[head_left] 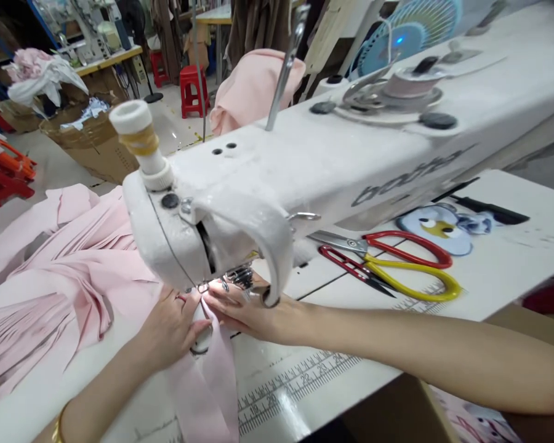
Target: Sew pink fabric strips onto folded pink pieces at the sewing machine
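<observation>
Pink fabric strip [207, 384] runs lengthwise toward the wearer, under the white "brother" sewing machine [305, 166]. The left hand [168, 329] presses down on it, fingers together; the right hand [249, 311] lies spread just beside, near the needle. Right of the machine's head, red scissors [409, 249] and yellow scissors [418, 280] rest on the table [503, 197], and a printed ruler [290, 387] reads 19 to 24. Behind the machine, a cardboard box [96, 151] holds white scraps [84, 115].
</observation>
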Action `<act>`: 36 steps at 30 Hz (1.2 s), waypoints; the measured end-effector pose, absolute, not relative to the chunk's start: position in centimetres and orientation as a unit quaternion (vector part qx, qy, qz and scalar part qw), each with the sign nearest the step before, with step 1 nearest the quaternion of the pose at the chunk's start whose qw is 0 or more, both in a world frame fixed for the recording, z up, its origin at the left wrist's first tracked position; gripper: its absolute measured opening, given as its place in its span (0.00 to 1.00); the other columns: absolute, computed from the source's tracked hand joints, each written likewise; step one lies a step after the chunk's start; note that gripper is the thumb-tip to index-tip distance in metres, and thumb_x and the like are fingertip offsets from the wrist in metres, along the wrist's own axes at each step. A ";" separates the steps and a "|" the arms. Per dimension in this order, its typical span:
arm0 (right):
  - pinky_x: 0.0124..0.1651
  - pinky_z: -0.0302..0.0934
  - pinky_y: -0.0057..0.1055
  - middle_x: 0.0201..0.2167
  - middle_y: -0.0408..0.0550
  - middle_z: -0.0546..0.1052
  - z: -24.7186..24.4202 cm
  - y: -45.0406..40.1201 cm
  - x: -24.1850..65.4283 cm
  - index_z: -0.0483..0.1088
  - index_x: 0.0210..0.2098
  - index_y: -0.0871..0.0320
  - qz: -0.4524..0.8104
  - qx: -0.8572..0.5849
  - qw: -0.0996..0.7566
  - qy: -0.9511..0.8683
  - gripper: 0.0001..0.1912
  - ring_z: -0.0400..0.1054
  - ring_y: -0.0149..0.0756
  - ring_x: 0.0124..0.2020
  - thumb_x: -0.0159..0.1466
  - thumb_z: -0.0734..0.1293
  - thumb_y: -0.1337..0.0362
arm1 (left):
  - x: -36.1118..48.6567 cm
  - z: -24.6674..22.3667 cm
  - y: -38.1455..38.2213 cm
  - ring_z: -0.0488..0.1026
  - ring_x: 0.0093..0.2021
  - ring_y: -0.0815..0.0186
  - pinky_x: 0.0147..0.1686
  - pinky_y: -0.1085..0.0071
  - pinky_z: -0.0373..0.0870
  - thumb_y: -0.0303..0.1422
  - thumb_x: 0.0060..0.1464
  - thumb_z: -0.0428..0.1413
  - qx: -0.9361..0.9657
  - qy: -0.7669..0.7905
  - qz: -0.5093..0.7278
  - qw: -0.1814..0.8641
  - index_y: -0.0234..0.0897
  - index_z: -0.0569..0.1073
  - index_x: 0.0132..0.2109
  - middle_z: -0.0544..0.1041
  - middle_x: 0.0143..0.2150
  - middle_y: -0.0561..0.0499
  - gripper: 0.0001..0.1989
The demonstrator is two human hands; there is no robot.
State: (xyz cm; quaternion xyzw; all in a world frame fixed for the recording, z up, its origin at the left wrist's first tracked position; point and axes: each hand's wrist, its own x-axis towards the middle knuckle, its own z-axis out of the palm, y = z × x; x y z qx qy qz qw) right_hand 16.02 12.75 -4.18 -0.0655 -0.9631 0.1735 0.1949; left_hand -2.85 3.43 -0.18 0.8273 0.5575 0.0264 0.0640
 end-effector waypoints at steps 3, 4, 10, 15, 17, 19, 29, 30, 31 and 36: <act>0.46 0.55 0.41 0.37 0.52 0.72 -3.9 13.0 15.8 0.66 0.47 0.60 0.161 -0.066 0.193 -0.966 0.17 0.62 0.40 0.40 0.68 0.52 0.60 | -2.2 0.9 2.2 0.69 0.38 0.56 0.40 0.55 0.65 0.34 0.60 0.40 0.840 0.537 0.084 -0.003 0.30 0.66 0.44 0.72 0.35 0.41 0.14; 0.45 0.56 0.41 0.38 0.53 0.72 -3.8 13.0 15.7 0.64 0.49 0.61 0.161 -0.064 0.188 -0.967 0.17 0.61 0.40 0.39 0.68 0.52 0.60 | -1.6 1.3 1.3 0.68 0.42 0.55 0.44 0.54 0.64 0.35 0.60 0.42 0.848 0.519 0.104 -0.006 0.30 0.65 0.45 0.71 0.40 0.39 0.14; 0.45 0.57 0.44 0.47 0.57 0.67 -3.4 12.8 16.3 0.64 0.49 0.61 0.216 -0.083 0.160 -0.960 0.15 0.60 0.43 0.43 0.65 0.56 0.63 | 3.1 3.0 -5.5 0.68 0.36 0.61 0.38 0.62 0.68 0.27 0.56 0.46 0.832 0.540 0.096 0.081 0.33 0.66 0.33 0.71 0.34 0.45 0.06; 0.53 0.56 0.46 0.53 0.59 0.63 -2.3 8.5 19.7 0.61 0.50 0.63 0.436 -0.181 0.268 -0.840 0.16 0.56 0.43 0.54 0.65 0.56 0.63 | 4.5 4.1 -7.7 0.63 0.25 0.71 0.24 0.75 0.62 0.26 0.55 0.48 0.675 0.663 0.249 0.207 0.36 0.62 0.28 0.67 0.27 0.52 0.08; 0.53 0.58 0.45 0.52 0.57 0.63 -1.8 5.8 20.8 0.57 0.53 0.59 0.583 -0.226 0.275 -0.730 0.17 0.59 0.39 0.53 0.65 0.56 0.61 | 5.2 4.8 -8.0 0.57 0.20 0.74 0.19 0.78 0.56 0.32 0.55 0.51 0.507 0.725 0.318 0.341 0.37 0.59 0.25 0.61 0.21 0.57 0.12; 0.54 0.58 0.44 0.51 0.55 0.65 -1.4 3.1 21.3 0.55 0.53 0.57 0.722 -0.236 0.281 -0.587 0.18 0.61 0.36 0.52 0.64 0.57 0.60 | 6.0 5.4 -8.2 0.50 0.16 0.78 0.15 0.80 0.48 0.40 0.50 0.56 0.324 0.738 0.361 0.469 0.36 0.59 0.25 0.56 0.19 0.60 0.16; 0.51 0.59 0.37 0.48 0.52 0.69 -0.3 -2.1 19.4 0.60 0.50 0.56 0.912 -0.166 0.298 -0.228 0.24 0.65 0.35 0.47 0.56 0.67 0.58 | 8.4 4.7 -11.1 0.64 0.24 0.72 0.17 0.77 0.57 0.30 0.49 0.58 0.460 0.729 0.427 0.273 0.36 0.66 0.24 0.72 0.30 0.51 0.10; 0.49 0.60 0.36 0.45 0.51 0.71 -0.1 -2.5 19.3 0.62 0.49 0.57 0.921 -0.150 0.290 -0.213 0.23 0.66 0.34 0.44 0.56 0.67 0.57 | 8.5 4.7 -11.4 0.66 0.27 0.71 0.19 0.77 0.59 0.27 0.49 0.57 0.520 0.721 0.414 0.197 0.36 0.67 0.26 0.73 0.32 0.51 0.07; 0.48 0.61 0.35 0.42 0.50 0.72 0.0 -2.9 19.3 0.64 0.47 0.58 0.929 -0.136 0.280 -0.201 0.22 0.67 0.34 0.42 0.56 0.68 0.57 | 8.7 4.8 -11.6 0.67 0.29 0.70 0.20 0.76 0.61 0.24 0.50 0.56 0.569 0.708 0.396 0.131 0.38 0.69 0.29 0.73 0.33 0.51 0.05; 0.48 0.59 0.34 0.35 0.46 0.72 0.0 -5.4 19.3 0.68 0.39 0.58 0.919 -0.091 0.308 -0.228 0.13 0.65 0.32 0.40 0.57 0.68 0.59 | 9.1 5.4 -11.9 0.67 0.35 0.64 0.32 0.66 0.66 0.20 0.50 0.56 0.665 0.678 0.302 -0.088 0.37 0.69 0.36 0.72 0.34 0.49 0.08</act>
